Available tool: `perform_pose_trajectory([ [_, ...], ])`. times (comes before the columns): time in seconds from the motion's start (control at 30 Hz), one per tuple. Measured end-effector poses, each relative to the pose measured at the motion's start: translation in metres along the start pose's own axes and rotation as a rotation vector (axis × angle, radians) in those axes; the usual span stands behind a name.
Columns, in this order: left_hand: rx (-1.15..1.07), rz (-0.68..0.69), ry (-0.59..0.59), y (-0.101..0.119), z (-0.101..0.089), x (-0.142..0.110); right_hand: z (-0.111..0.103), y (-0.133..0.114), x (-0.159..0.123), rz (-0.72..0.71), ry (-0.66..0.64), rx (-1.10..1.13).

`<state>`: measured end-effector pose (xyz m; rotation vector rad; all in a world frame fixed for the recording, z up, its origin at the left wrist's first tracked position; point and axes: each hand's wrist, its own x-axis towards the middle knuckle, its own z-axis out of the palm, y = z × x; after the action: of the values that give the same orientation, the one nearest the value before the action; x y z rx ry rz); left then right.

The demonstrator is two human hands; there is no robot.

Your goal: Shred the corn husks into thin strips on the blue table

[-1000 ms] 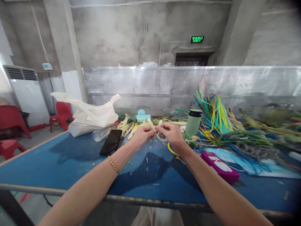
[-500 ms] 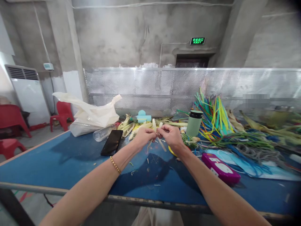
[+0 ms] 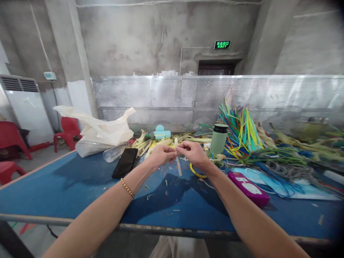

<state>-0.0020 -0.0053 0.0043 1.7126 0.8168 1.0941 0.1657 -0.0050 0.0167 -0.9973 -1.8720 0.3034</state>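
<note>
My left hand point(image 3: 162, 156) and my right hand point(image 3: 195, 154) meet fingertip to fingertip above the table's middle. Both are closed in a pinch on a pale strip of corn husk point(image 3: 179, 167). One flat end hangs below the fingers and another piece stands up between them. The fingers hide the spot where the strip is gripped. Close behind the hands lie pale green corn husks point(image 3: 142, 142). A yellow ring point(image 3: 197, 172) rests under my right wrist.
On the blue table point(image 3: 88, 191), a black phone point(image 3: 125, 163), a plastic bottle point(image 3: 114, 153) and a white bag point(image 3: 107, 130) lie left. To the right are a green canister point(image 3: 219, 139), bundled coloured strips point(image 3: 243, 132), a purple box point(image 3: 248, 189), tangled cords point(image 3: 282, 157) and blue masks point(image 3: 295, 186).
My hands have drawn slightly closer together. Of two strip ends showing above and below the fingers, one now shows on each side. The whole view has shifted a little.
</note>
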Motion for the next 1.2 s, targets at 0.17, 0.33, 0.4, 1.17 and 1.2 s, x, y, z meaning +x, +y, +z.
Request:
perform_pose_trajectory([
  [0.17,-0.16,-0.029,-0.027,-0.004,-0.002,0.004,0.0,0.0,0.002,-0.006,0.028,0.09],
  [0.33,-0.292,-0.035,-0.039,-0.005,0.001,0.004,0.001,-0.001,0.001,0.009,0.012,0.123],
  [0.4,-0.316,-0.039,-0.036,-0.004,0.003,0.003,0.002,-0.001,0.0,0.023,0.015,0.122],
  [1.17,-0.283,-0.083,-0.01,-0.01,0.002,0.005,-0.002,0.005,0.002,0.001,-0.027,-0.032],
  [1.2,-0.292,-0.074,-0.002,-0.011,0.001,0.006,-0.004,0.007,0.002,-0.007,-0.039,-0.042],
])
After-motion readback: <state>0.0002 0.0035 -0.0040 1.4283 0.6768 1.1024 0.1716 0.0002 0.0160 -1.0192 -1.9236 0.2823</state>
